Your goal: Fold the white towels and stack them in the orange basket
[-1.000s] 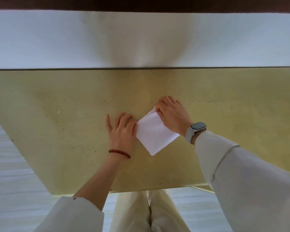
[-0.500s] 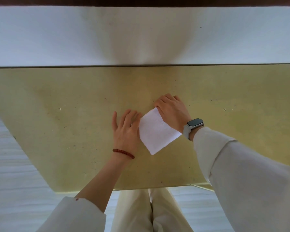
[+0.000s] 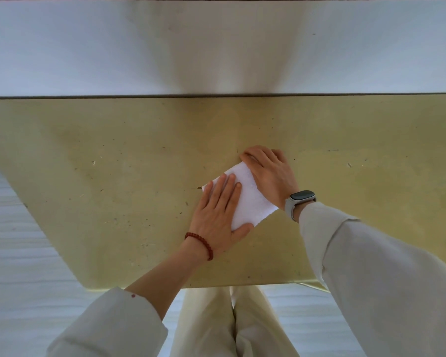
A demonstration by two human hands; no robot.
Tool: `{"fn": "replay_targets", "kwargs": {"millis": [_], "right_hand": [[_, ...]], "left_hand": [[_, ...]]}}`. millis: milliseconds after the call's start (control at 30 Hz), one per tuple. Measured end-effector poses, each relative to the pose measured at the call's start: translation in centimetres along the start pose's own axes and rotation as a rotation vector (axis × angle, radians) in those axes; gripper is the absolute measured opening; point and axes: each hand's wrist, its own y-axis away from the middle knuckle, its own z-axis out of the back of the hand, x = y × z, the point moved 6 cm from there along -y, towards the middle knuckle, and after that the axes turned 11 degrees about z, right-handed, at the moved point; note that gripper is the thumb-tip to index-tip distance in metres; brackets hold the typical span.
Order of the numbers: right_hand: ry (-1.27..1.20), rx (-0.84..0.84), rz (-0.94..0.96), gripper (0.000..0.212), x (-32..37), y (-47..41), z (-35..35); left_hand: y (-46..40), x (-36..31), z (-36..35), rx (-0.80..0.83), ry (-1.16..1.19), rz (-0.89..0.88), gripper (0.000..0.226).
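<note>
Now the left hand has slid from beside the white towel onto it.
Both palms, right hand too, press flat without gripping at frame centre on the bench; folding seems done, no basket visible.

Yellowish speckled desk against white wall; pale plank floor below; smartwatch, red bead bracelet.

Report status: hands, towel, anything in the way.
Left hand flat on towel. Right hand pressing its far end. Towel folded small on table. Basket not in view; nothing in the way.
</note>
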Motion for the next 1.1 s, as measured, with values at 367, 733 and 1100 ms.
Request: {"fn": "replay_targets", "kwargs": {"millis": [367,733,1100], "right_hand": [[-0.138,0.269,-0.494,0.033,-1.0,4.3,1.4],[-0.317,0.489,-0.757,0.019,-1.2,2.7,0.4],[-0.843,0.221,-0.700,0.017,0.2,2.1,3.4]], "left_hand": [[0.0,0.2,0.2,0.014,0.012,0.032,0.067],[0.1,0.1,-0.1,-0.016,-0.005,0.044,0.066],[1.2,0.9,0.9,-0.105,0.097,0.228,0.065]]}}
